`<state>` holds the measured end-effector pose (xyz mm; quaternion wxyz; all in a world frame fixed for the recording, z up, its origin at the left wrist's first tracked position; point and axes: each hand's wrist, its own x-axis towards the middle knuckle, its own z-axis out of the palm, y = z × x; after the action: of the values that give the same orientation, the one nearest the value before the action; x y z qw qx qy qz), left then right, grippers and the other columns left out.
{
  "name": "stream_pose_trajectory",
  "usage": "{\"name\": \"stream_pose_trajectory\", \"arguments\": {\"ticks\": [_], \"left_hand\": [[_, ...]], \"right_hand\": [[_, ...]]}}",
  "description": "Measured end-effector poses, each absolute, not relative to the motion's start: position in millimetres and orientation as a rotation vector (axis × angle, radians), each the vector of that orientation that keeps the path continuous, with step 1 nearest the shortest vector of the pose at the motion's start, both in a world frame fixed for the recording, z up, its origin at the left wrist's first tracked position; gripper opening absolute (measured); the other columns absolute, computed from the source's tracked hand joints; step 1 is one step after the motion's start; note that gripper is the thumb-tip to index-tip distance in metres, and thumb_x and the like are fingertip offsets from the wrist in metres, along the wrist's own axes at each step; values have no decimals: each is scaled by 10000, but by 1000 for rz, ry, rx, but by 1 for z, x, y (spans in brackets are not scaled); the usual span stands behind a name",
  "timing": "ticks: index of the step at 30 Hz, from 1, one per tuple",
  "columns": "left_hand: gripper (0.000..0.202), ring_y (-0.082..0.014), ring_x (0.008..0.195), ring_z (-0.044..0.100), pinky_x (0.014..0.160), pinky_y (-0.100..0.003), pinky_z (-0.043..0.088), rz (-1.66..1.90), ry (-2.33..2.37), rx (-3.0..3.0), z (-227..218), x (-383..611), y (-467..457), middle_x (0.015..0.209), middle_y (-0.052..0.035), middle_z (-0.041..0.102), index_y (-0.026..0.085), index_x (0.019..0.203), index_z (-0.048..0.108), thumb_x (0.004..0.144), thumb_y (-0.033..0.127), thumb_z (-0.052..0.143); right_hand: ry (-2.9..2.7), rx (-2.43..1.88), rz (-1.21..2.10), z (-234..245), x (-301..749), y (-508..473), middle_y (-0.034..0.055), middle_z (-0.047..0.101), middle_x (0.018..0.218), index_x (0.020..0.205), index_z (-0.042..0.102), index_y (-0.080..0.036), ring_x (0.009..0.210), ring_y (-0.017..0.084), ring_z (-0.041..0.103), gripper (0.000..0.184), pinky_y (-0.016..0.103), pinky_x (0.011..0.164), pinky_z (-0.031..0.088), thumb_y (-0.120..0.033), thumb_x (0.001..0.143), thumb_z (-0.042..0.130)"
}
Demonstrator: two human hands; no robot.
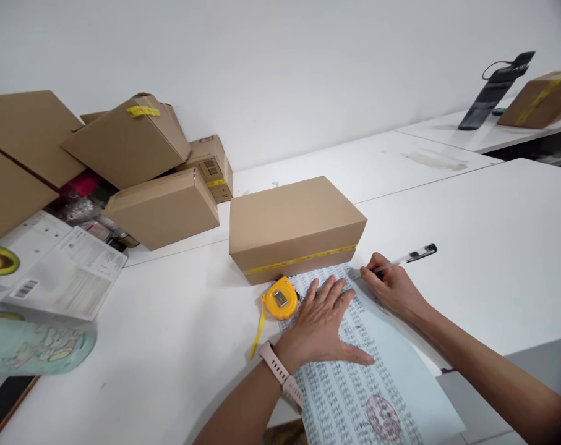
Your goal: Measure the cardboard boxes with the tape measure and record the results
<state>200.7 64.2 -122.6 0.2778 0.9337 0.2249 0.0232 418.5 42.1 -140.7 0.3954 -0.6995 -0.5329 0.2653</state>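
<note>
My left hand (pixel 324 321) lies flat with spread fingers on a pale blue sheet of paper (pixel 401 364) covered in columns of handwriting. A round red stamp mark shows near the sheet's lower end. In my right hand (pixel 391 284) is a black-and-clear pen (pixel 414 254), its tip down at the sheet's upper right edge. Beside my left fingertips sits a yellow tape measure (pixel 281 298) with a short length of tape sticking out. Just beyond the paper stands a closed cardboard box (pixel 294 216) with yellow tape along its front side.
Several cardboard boxes (pixel 164 207) are piled at the left against the wall. A white avocado-print carton (pixel 67 272) and a light green printed cylinder (pixel 39 343) lie at the left edge. A dark water bottle (pixel 488 96) and a taped box (pixel 535 102) stand far right.
</note>
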Motion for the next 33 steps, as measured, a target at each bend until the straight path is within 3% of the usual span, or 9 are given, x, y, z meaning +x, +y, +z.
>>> {"name": "stream_pose_trajectory", "arguments": {"ticks": [7,11,14,17,19,21,23,27,33], "left_hand": [[1089,-256,1520,-73,1244,-472,-69,68,606,2490,-121,200,65,1661,-76,30,197,1559,156,753,871,441],[1091,-277,1523,-39,1242,-504,-37,75,606,2490,-122,202,63,1656,-104,60,181,1549,191,744,847,504],[893,-306,1503,180,1229,-529,131,187,645,2466,-111,199,57,1610,-115,277,200,1466,376,793,754,568],[513,-278,1280,524,1093,-473,399,528,823,2413,-95,186,50,1338,-88,611,223,1242,570,859,557,645],[336,-264,1142,593,1005,-451,463,795,991,2416,-88,172,48,1173,-72,679,223,1139,597,874,414,674],[324,-288,1147,571,1003,-479,452,937,1174,2445,-87,156,49,1179,-88,664,218,1140,587,854,320,698],[443,-321,1233,509,1045,-510,410,918,1338,2446,-91,143,51,1293,-113,604,212,1219,555,815,273,727],[647,-328,1364,390,1120,-505,322,765,1488,2261,-105,134,56,1450,-124,474,216,1376,459,791,283,727],[559,-345,1268,493,1068,-483,356,774,1516,2030,-107,145,54,1306,-158,577,188,1289,533,768,289,707]], "right_hand": [[-1334,-1762,582,-141,418,42,-62,402,507,707,423,-243,452,115,370,256,269,453,294,-400,871,542],[-1341,-1717,441,-141,421,38,1,551,665,798,500,-237,573,156,481,217,285,504,364,-420,912,517],[-1510,-1718,240,-144,431,31,55,624,895,971,576,-247,786,213,584,149,318,625,450,-354,922,484],[-1662,-1802,31,-151,443,22,68,604,981,1058,620,-268,913,251,583,259,352,704,471,-209,851,475],[-1711,-1849,-37,-155,447,19,77,596,989,1067,640,-264,941,266,567,344,351,692,468,-130,800,470],[-1756,-1861,-71,-158,448,19,93,603,1005,1041,663,-248,957,273,553,362,348,682,461,-82,797,453],[-1786,-1864,-87,-161,447,21,101,620,1006,1020,685,-242,940,269,550,394,349,684,456,-39,803,426],[-1723,-1879,-79,-163,448,26,102,655,1007,1144,674,-230,952,270,567,528,355,698,454,11,765,398],[-1320,-1756,-77,-153,445,13,105,678,963,1178,639,-179,824,238,607,386,358,693,462,-148,880,395]]}}
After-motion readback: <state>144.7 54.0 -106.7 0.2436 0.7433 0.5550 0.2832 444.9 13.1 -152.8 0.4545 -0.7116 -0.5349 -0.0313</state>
